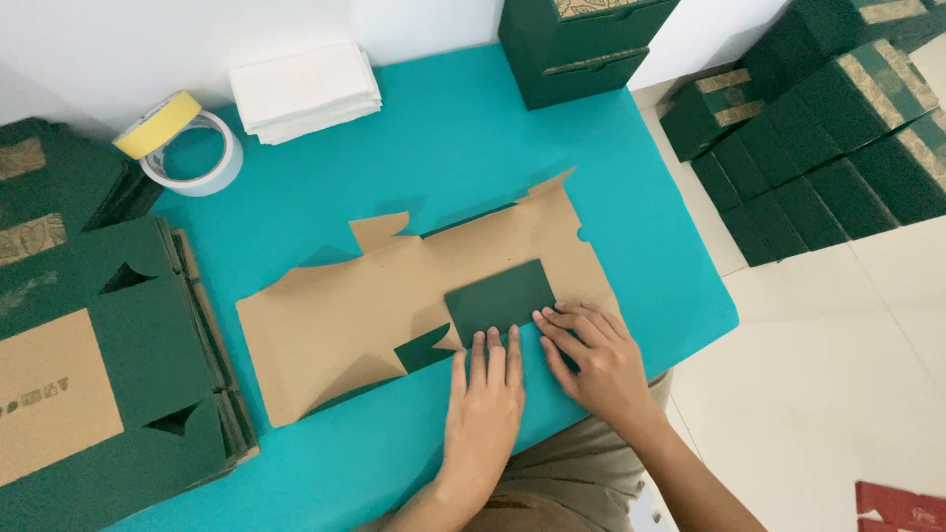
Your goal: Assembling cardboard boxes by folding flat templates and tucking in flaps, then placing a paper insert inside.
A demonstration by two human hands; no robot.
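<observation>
**Both hands flat on a folded box flap**

Left hand [483,404] lies palm down, fingers straight and together, gripping nothing. Right hand [596,360] angles in beside it, fingers spread, also just pressing. Both sit on the dark green flap [501,299] of the unfolded cardboard box blank [335,325], mid teal table [443,138]. Tape rolls [182,148] and white sheets [305,89] sit further back.

— What is the person wearing?
— Both forearms are bare, no sleeves showing. The left hand [483,402] and right hand [598,363] carry no rings, watch or gloves.
— And below?
— Khaki-beige cloth trousers [572,478].
</observation>
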